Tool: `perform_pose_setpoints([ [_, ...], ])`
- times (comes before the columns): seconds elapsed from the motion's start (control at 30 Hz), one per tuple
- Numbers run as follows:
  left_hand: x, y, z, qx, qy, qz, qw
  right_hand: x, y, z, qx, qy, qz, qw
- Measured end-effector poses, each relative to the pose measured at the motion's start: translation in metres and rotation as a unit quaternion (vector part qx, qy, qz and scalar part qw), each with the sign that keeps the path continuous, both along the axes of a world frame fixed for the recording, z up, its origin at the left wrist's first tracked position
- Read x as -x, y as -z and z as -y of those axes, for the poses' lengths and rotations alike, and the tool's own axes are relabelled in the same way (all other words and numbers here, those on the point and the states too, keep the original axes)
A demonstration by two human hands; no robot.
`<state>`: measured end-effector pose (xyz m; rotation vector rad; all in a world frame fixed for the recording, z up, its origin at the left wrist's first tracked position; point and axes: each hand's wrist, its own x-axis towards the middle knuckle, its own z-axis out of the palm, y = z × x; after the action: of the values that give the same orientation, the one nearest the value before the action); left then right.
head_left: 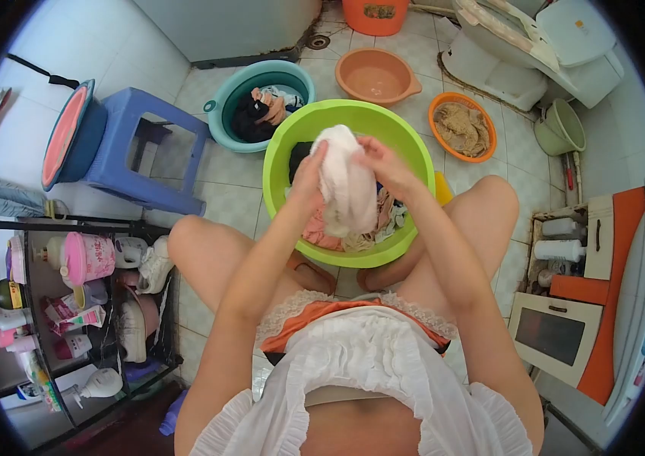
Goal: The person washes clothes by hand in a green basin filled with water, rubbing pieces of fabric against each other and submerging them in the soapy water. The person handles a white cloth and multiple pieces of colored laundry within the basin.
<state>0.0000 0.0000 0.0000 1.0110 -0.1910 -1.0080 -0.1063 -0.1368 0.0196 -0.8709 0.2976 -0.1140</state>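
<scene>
Both hands are raised over a large lime-green basin point(277, 152) on the floor between my knees. A bunched white cloth point(349, 178), its exact kind unclear, hangs between them. My left hand point(309, 178) is closed on its left edge. On the other side, my right hand point(385, 166) pinches the cloth's upper right part with the fingertips. Below the cloth, the basin holds pink clothes point(321, 230), patterned fabric point(392, 213) and a dark piece point(299, 156). The cloth and my hands hide the middle of the basin.
A teal basin point(220, 129) with dark and light clothes stands beyond on the left. Farther off are an orange-brown basin point(375, 74), an orange basket point(438, 137) with tan cloth and a toilet point(489, 64). A blue stool point(140, 144) and a bottle-filled rack point(41, 228) flank my left.
</scene>
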Motion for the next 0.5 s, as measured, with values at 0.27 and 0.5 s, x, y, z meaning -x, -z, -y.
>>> perform_pose_setpoints([
  [0.27,-0.021,-0.003,-0.012,0.106,-0.03,-0.227,0.968,0.001,0.017,-0.005,0.237,-0.049,-0.022,0.97],
  [0.5,-0.012,0.049,-0.013,0.109,0.043,-0.219,0.969,-0.003,-0.002,-0.079,0.695,0.114,0.074,0.706],
])
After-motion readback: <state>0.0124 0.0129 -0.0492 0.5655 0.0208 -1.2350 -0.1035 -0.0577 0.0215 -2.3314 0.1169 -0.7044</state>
